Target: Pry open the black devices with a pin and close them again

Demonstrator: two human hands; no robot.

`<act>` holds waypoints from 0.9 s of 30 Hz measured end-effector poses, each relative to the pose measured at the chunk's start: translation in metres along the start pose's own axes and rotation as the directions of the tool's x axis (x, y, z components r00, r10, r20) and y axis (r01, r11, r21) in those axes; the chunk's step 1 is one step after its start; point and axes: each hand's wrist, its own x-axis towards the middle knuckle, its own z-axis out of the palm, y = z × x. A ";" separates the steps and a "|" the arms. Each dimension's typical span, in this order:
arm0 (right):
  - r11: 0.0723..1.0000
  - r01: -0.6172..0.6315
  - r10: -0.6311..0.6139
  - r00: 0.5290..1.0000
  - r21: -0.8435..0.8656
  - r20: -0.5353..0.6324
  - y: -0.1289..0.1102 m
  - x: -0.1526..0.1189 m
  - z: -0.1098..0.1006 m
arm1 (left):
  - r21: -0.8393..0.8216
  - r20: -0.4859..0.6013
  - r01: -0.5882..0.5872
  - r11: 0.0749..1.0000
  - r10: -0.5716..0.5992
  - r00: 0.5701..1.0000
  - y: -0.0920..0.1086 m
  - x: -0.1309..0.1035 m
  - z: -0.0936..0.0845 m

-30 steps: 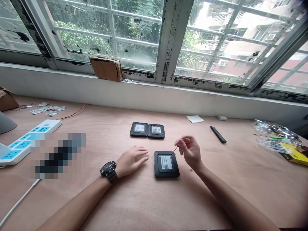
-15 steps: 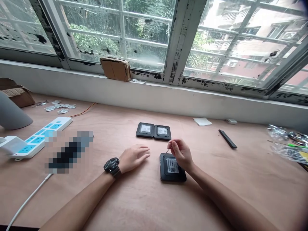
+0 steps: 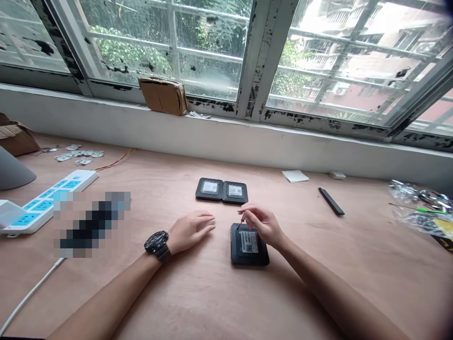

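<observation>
A black square device [image 3: 252,257] with a white label lies flat on the wooden table. Over its far edge, my right hand [image 3: 264,224] pinches a thin tool [image 3: 239,225], whose dark tip meets the device near its far left corner. My left hand [image 3: 191,230] rests on the table to the left of the device, fingers spread a little and nothing in them; a black watch [image 3: 157,244] is on that wrist. Beyond my hands, two similar black devices, one on the left [image 3: 209,189] and one on the right [image 3: 235,192], lie side by side with labels up.
At the left are a white power strip [image 3: 49,200], a white cable [image 3: 31,295], a grey object [image 3: 14,170] and a cardboard box [image 3: 17,139]. Rightward lie folded white paper [image 3: 295,176], a black bar [image 3: 331,201] and plastic bags [image 3: 421,222].
The whole view has shifted, so things appear slightly further left and up. My right hand's fingers have changed their hold on the tool, which now stands more upright.
</observation>
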 end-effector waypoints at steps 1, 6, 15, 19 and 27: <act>1.000 0.007 -0.007 1.000 0.004 -0.001 -0.002 0.000 -0.002 | 0.011 0.001 0.001 1.000 -0.001 1.000 0.000 0.000 0.000; 0.997 0.076 -0.070 0.967 0.013 -0.247 -0.009 -0.005 -0.029 | 0.114 0.011 -0.073 0.991 0.072 0.997 0.005 -0.002 0.009; 0.654 0.090 -0.272 0.955 -0.751 -0.122 0.023 -0.048 -0.111 | 0.222 0.133 -0.344 0.912 0.322 0.938 0.044 -0.006 0.038; 0.459 0.124 -0.117 0.990 -0.880 0.079 0.029 -0.052 -0.117 | 0.312 0.059 -0.409 0.858 0.412 0.909 0.051 -0.029 0.029; 0.444 0.144 -0.053 0.990 -0.884 0.134 0.034 -0.048 -0.108 | 0.275 0.032 -0.343 0.898 0.348 0.937 0.101 0.002 0.039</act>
